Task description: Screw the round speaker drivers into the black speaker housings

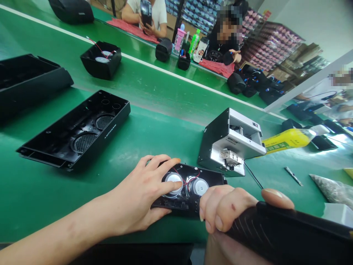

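Note:
A black speaker housing (pixel 215 176) with two round speakers and thin red wires lies near the table's front edge. My left hand (pixel 149 187) grips its left end, fingers across the top and one fingertip on the left speaker (pixel 173 181). In my right hand (pixel 231 208) is a black electric screwdriver (pixel 292 232), its front end over the housing's near edge. My fingers and the tool's body hide the tip. Just behind the housing stands a black and silver screw feeder (pixel 231 143).
Left of my hands lies an open black casing (pixel 62 127) with two mesh grilles. Other black casings (pixel 100 60) sit farther back. At right are a yellow-labelled bottle (pixel 289 140), a small pen-like item (pixel 293 176) and a clear bag (pixel 332 189). People sit across the green table (pixel 165 129).

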`<action>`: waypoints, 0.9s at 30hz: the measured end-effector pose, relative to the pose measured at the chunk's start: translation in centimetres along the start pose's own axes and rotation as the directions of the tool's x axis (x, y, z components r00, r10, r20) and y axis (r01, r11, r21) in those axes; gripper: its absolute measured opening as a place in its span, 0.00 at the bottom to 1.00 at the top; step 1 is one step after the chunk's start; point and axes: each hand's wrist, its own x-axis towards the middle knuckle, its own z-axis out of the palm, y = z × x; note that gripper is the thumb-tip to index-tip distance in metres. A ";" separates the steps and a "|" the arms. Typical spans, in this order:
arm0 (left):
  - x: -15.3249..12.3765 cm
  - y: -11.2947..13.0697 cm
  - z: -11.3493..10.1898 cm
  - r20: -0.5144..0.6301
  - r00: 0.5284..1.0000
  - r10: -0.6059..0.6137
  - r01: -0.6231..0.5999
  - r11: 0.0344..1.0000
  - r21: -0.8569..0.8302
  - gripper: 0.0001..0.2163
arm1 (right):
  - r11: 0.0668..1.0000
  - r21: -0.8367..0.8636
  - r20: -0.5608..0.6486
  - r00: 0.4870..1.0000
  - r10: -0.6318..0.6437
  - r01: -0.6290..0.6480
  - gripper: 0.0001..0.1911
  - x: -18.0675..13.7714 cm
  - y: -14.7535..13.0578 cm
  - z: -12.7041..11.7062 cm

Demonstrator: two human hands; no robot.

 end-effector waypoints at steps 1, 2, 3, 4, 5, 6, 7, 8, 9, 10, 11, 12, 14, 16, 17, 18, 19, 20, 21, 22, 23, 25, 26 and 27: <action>0.0 0.0 -0.1 0.002 1.000 0.000 0.000 1.000 0.003 0.21 | 1.000 -0.002 0.006 1.000 -0.008 0.008 0.20 0.1 0.0 0.1; 0.0 0.0 -0.1 0.006 1.000 0.004 -0.004 1.000 0.007 0.21 | 0.999 -0.014 0.006 0.999 -0.038 0.038 0.18 0.1 -0.1 0.2; 0.0 0.1 -0.2 0.011 1.000 0.011 -0.011 1.000 0.012 0.20 | 0.997 -0.029 -0.003 0.998 -0.066 0.065 0.16 0.2 -0.1 0.3; 0.0 0.1 -0.2 0.013 1.000 0.018 -0.018 1.000 0.017 0.20 | 0.996 -0.039 -0.004 0.997 -0.083 0.082 0.16 0.2 -0.2 0.4; 0.0 0.1 -0.3 0.013 1.000 0.025 -0.025 0.999 0.023 0.20 | 0.996 -0.047 0.018 0.997 -0.070 0.071 0.15 0.3 -0.3 0.5; 0.0 0.1 -0.3 0.013 0.999 0.032 -0.033 0.999 0.027 0.20 | 0.997 -0.056 0.028 0.998 -0.050 0.051 0.15 0.3 -0.3 0.5; 0.0 0.1 -0.3 0.012 0.999 0.035 -0.035 0.999 0.030 0.20 | 0.998 -0.063 0.041 0.999 -0.022 0.025 0.14 0.2 -0.4 0.4; 0.0 0.1 -0.2 0.010 0.999 0.035 -0.036 0.999 0.029 0.21 | 0.998 -0.066 0.049 0.999 -0.004 0.007 0.14 0.1 -0.4 0.4; 0.0 0.1 -0.2 0.008 0.999 0.033 -0.033 0.999 0.026 0.21 | 0.998 -0.070 0.043 0.999 0.001 0.002 0.13 0.0 -0.4 0.3; 0.0 0.1 -0.1 0.008 1.000 0.030 -0.030 0.999 0.021 0.21 | 0.997 -0.074 0.032 0.999 -0.004 0.006 0.10 -0.1 -0.2 0.2; 0.0 0.0 -0.1 0.012 0.999 0.032 -0.032 0.999 0.015 0.21 | 0.997 -0.071 0.019 1.000 -0.017 0.018 0.09 -0.3 -0.1 0.2; 0.0 0.0 0.0 0.015 0.999 0.036 -0.036 0.999 0.010 0.21 | 0.998 -0.056 0.025 0.999 -0.039 0.041 0.09 -0.5 0.2 0.2; -0.1 0.1 0.1 0.014 0.999 0.043 -0.043 0.999 0.004 0.21 | 0.996 -0.021 0.033 0.995 -0.091 0.091 0.11 -0.8 0.7 0.3; -0.2 0.1 0.2 -0.005 0.999 0.039 -0.039 0.999 -0.005 0.21 | 0.990 0.002 0.019 0.990 -0.140 0.140 0.13 -1.0 1.2 0.2; -0.3 0.1 0.2 -0.016 0.999 0.030 -0.030 0.999 -0.010 0.21 | 0.990 0.009 0.016 0.990 -0.140 0.140 0.14 -1.1 1.4 0.1; -0.3 0.1 0.2 -0.021 0.999 0.024 -0.024 1.000 -0.015 0.21 | 0.992 0.016 0.025 0.992 -0.122 0.122 0.14 -1.0 1.6 -0.2; -0.4 0.1 0.2 -0.015 1.000 0.021 -0.021 1.000 -0.021 0.21 | 0.996 0.027 0.064 0.994 -0.092 0.091 0.15 -0.8 1.8 -0.5; -0.4 0.1 0.2 -0.001 1.000 0.020 -0.020 0.999 -0.025 0.22 | 0.998 0.042 0.139 0.989 -0.056 0.050 0.16 -0.5 1.9 -1.0; -0.4 0.1 0.2 0.013 1.000 0.019 -0.019 0.999 -0.029 0.22 | 0.998 0.057 0.230 0.973 -0.020 0.007 0.19 -0.1 2.1 -1.4; -0.4 0.0 0.3 0.026 1.000 0.013 -0.013 0.999 -0.030 0.22 | 0.997 0.067 0.325 0.946 0.007 -0.030 0.22 0.3 2.2 -1.8; -0.4 -0.1 0.5 0.035 0.999 0.004 -0.004 1.000 -0.027 0.22 | 0.996 0.073 0.404 0.914 0.016 -0.050 0.26 0.8 2.4 -2.1; -0.3 -0.5 1.1 0.011 1.000 0.002 -0.002 1.000 -0.012 0.23 | 0.994 0.094 0.477 0.879 0.004 -0.056 0.30 1.6 2.6 -2.4; -0.3 -0.8 1.5 -0.014 1.000 0.014 -0.014 1.000 -0.001 0.24 | 0.993 0.100 0.473 0.881 0.008 -0.063 0.30 1.8 2.6 -2.4; -0.3 -1.1 2.0 -0.044 0.999 0.031 -0.030 0.999 0.013 0.26 | 0.992 0.100 0.454 0.891 0.018 -0.071 0.31 1.9 2.5 -2.3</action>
